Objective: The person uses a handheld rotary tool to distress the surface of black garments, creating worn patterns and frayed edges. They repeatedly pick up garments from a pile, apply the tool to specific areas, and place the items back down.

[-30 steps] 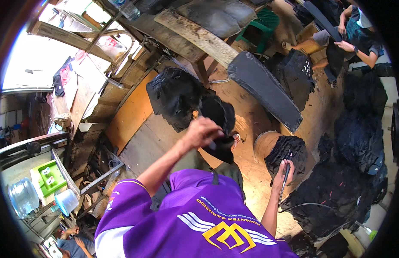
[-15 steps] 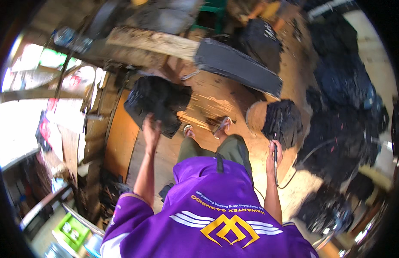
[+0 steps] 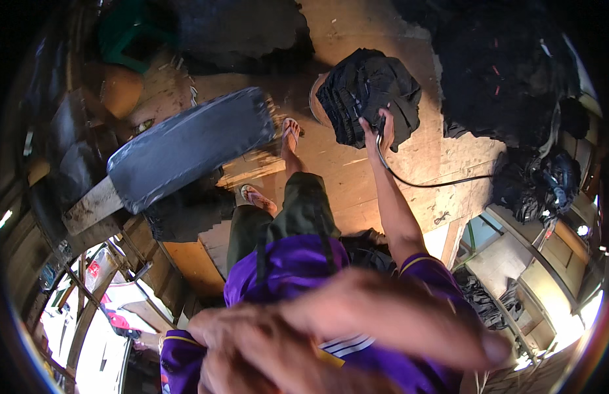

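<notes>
My right hand (image 3: pixel 376 134) is closed around a slim black corded tool (image 3: pixel 382 122), its fingers against a bundle of black cloth (image 3: pixel 367 85). The bundle sits on a round, light brown top (image 3: pixel 319 105) that shows only at its left side. From the tool a black cable (image 3: pixel 442 185) runs off to the right. My left hand (image 3: pixel 304 335) is raised very close to the camera and covers the lower middle of the view. Motion smears its fingers, so I cannot make out whether anything is in it.
A long padded board (image 3: pixel 193 144) with a dark grey cover crosses the left side. Dark cloth (image 3: pixel 186 213) hangs beneath it. Large black cloth piles (image 3: pixel 508 72) lie at the right. A green plastic stool (image 3: pixel 137 36) stands far left, above the wooden floor (image 3: pixel 357 190).
The view has turned toward the right. My left hand has come up from beside the black cloth on the left to close before the camera. My right hand keeps the corded tool, now at the cloth bundle.
</notes>
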Available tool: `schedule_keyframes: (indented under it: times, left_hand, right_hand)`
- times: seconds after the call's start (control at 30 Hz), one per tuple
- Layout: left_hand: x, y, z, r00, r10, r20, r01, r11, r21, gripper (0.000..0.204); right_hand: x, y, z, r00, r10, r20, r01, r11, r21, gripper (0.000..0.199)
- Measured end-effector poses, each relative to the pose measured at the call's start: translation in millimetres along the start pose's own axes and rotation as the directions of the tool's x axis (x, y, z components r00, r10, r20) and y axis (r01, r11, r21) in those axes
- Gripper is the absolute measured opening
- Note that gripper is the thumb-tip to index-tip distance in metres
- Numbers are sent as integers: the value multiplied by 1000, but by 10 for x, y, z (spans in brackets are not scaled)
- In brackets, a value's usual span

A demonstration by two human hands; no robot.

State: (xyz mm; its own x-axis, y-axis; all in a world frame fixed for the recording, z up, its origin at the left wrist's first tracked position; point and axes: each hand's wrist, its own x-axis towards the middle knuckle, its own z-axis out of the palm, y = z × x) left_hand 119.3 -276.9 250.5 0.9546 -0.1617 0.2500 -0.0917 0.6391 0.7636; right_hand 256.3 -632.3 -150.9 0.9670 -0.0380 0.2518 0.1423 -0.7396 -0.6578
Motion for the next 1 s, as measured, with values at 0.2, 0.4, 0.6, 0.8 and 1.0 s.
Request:
schedule_keyframes:
  times: [0.2,0.4,0.6,0.8,1.0]
  left_hand:
    - [1198,-557,-453,994,-96,-54,91,991,-98,61]
    - [1597,-585,-621,988,-153,-27,150,984,-95,56]
    - [1741,-1110,-1161,872,-382,-306,489,705,514,52]
    - [1616,-2716,-2314,753,-520,-404,484,22,875,102]
    - [1505,-2285,-2782,573,-648,-501,741,148,655,67]
  right_hand:
    - [701,1062,858,985,170,-15,-170,964,-203,74]
    - [782,1113,684,956,293,0,-292,955,54,56]
    - [958,0,-132,990,131,46,-132,991,19,47]
    - [511,-1419,-295,999,-50,-10,51,991,123,47]
    - [-274,-2498,-160,985,-139,100,121,980,160,48]
